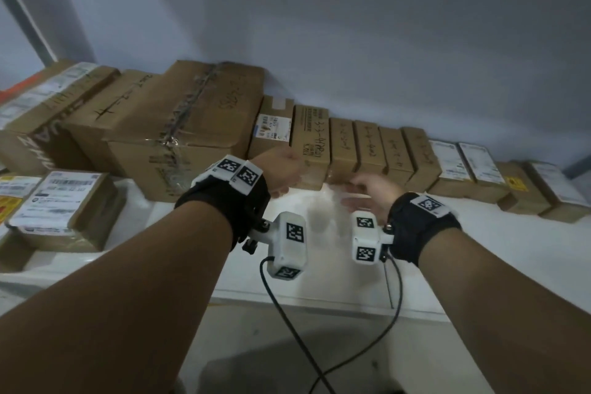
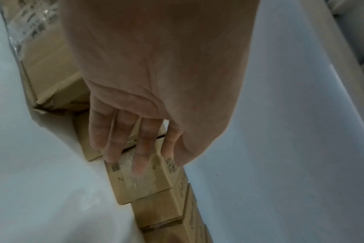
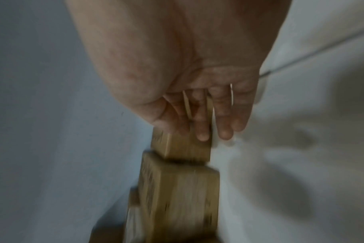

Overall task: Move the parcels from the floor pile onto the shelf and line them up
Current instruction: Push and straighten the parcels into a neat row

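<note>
**Two hands tidy the row of boxes on the shelf**

The parcels (image 1: 371, 150) already stand in a row on the white shelf (image 1: 287, 281), backs against the wall (image 1: 351, 25); the step now looks like the lining up; the left hand (image 1: 281, 169) has straight fingers (image 2: 139, 156) that lie flat on the front of a small brown box (image 2: 139, 184); the right hand (image 1: 367, 192) also has straight fingers (image 3: 202, 128), with the tips against the next small box (image 3: 185, 148); neither hand wraps round or lifts anything; both just touch, or perhaps push.

The next move, I think, needs a soft, even push so the fronts sit level and no box tips over.

Big boxes (image 1: 179, 125) stand at the left end of the row; flat parcels with white labels (image 1: 60, 208) lie in front of them; the shelf top is smooth and a bit shiny; the wall is plain and pale; the room is dim; the floor pile is not in view.
</note>
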A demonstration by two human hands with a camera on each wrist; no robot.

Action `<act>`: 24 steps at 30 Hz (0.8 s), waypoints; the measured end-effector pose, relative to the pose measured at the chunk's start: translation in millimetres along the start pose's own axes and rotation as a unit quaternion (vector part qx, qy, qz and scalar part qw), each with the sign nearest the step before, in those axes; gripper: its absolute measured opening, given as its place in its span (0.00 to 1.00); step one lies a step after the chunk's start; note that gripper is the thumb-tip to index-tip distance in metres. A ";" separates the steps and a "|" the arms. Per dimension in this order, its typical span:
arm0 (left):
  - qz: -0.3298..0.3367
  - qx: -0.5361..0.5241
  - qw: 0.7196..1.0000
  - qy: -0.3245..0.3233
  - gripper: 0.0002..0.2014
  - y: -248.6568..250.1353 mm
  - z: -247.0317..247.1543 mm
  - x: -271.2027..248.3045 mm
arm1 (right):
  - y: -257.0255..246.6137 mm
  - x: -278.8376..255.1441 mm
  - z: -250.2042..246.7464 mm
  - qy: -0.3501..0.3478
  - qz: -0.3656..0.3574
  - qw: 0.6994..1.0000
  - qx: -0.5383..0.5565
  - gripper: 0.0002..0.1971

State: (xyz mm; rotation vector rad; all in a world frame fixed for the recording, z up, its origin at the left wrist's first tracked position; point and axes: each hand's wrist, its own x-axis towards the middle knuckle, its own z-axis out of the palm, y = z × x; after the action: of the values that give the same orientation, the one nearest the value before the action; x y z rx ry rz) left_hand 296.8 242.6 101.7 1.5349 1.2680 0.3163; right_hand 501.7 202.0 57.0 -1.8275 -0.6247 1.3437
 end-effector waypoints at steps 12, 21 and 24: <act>-0.050 0.003 0.999 0.003 0.12 14.5 52.0 41.3 | -6.3 36.9 -102.8 0.065 -0.014 0.998 -0.011 0.11; -0.039 0.035 0.997 -0.055 0.17 33.6 78.9 62.3 | 1.8 50.7 -81.5 0.029 -0.023 0.999 0.016 0.23; -0.049 0.019 0.998 -0.043 0.09 33.7 87.5 68.7 | 2.2 50.9 -77.5 0.015 -0.022 0.999 0.024 0.24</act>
State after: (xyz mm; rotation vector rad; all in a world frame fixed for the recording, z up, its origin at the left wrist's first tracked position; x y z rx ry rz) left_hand 407.2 256.1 67.7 1.4957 1.2837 0.1624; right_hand 591.3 216.6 37.9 -1.7822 -0.6087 1.2900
